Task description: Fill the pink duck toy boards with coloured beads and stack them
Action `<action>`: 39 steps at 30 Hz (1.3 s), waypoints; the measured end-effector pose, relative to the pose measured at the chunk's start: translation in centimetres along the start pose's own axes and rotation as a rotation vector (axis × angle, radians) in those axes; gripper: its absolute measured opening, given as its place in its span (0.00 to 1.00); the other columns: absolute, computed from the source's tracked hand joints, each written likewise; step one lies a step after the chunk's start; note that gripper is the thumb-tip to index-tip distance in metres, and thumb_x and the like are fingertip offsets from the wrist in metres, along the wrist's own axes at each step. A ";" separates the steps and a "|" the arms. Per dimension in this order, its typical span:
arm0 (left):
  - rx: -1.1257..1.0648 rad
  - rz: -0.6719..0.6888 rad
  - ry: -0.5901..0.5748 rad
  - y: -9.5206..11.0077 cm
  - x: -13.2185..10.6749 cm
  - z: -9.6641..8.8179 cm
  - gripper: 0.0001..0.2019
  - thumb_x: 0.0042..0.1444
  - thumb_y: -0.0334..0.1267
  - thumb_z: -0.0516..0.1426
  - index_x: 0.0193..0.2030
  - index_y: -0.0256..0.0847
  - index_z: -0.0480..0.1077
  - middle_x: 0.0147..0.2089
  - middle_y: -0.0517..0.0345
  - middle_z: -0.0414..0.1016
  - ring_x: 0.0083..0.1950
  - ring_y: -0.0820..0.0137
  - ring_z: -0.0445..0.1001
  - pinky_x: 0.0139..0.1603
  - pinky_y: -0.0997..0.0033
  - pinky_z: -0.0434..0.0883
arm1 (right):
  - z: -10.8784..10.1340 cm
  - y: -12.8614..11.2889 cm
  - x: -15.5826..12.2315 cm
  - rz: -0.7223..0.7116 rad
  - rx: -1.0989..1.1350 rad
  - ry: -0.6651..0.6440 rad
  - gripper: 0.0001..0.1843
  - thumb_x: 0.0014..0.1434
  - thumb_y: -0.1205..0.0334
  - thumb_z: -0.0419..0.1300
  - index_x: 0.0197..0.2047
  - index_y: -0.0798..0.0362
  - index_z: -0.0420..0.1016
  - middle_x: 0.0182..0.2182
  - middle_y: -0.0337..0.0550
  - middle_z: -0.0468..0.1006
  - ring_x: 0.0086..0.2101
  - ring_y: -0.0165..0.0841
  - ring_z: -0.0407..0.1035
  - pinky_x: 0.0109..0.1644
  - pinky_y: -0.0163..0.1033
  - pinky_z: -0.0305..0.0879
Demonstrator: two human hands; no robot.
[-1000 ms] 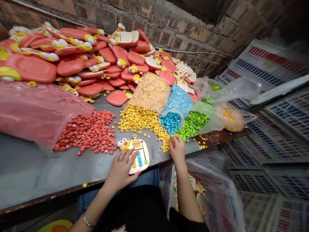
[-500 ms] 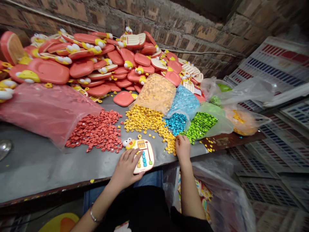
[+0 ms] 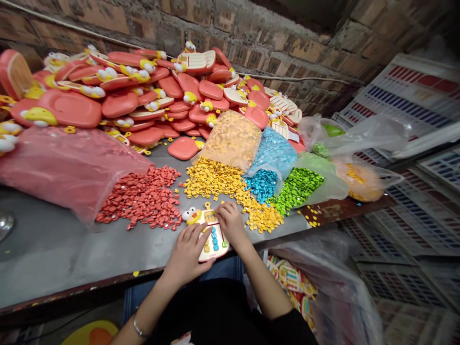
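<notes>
A cream, red-edged duck-headed toy lies on the near edge of the table, with blue, yellow and green buttons on its face. My left hand grips its left side, fingers over the front and thumb at the bottom edge. Over the toy's upper right is my right hand, its fingers pinched together; whatever they hold is hidden. Just beyond lie loose yellow buttons, blue buttons, green buttons and red buttons.
Red-backed duck toys are heaped against the brick wall. Spilled open toward me are a pink bag, an orange bag, a blue bag and a green bag. A lined bin with toys stands below right.
My right hand has moved left from the yellow button pile onto the toy's upper right. Some yellow buttons have spread to the right. My left hand has kept its grip.
</notes>
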State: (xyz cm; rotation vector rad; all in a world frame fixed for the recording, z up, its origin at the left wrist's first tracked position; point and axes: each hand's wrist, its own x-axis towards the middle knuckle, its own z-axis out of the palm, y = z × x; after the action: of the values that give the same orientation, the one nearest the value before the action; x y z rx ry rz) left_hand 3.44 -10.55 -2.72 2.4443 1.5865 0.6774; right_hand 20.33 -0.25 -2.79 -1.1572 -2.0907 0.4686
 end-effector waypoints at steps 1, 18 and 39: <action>0.004 -0.001 -0.001 0.0 0.0 0.0 0.32 0.52 0.43 0.58 0.64 0.38 0.61 0.64 0.45 0.63 0.63 0.51 0.59 0.63 0.51 0.57 | 0.0 0.1 -0.1 -0.010 -0.041 0.000 0.09 0.63 0.67 0.56 0.34 0.50 0.76 0.35 0.46 0.76 0.43 0.41 0.66 0.49 0.48 0.67; 0.052 0.033 0.043 -0.6 0.1 0.6 0.30 0.52 0.44 0.58 0.63 0.40 0.63 0.62 0.46 0.66 0.61 0.51 0.62 0.60 0.52 0.59 | -0.8 0.4 -0.9 -0.140 -0.228 -0.094 0.11 0.62 0.72 0.55 0.42 0.50 0.77 0.43 0.47 0.81 0.55 0.43 0.67 0.54 0.50 0.67; -0.001 -0.016 0.014 0.0 0.0 0.4 0.33 0.51 0.43 0.59 0.64 0.39 0.61 0.64 0.47 0.63 0.63 0.52 0.58 0.64 0.52 0.54 | -14.3 18.2 2.1 0.404 -0.512 0.263 0.10 0.50 0.68 0.53 0.33 0.57 0.75 0.30 0.49 0.73 0.34 0.40 0.66 0.42 0.44 0.63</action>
State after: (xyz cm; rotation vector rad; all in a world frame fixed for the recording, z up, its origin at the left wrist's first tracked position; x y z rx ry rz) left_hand 3.59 -10.52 -3.06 2.4292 1.6084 0.6936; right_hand 40.68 11.03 -2.92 -1.8440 -1.7925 -0.0577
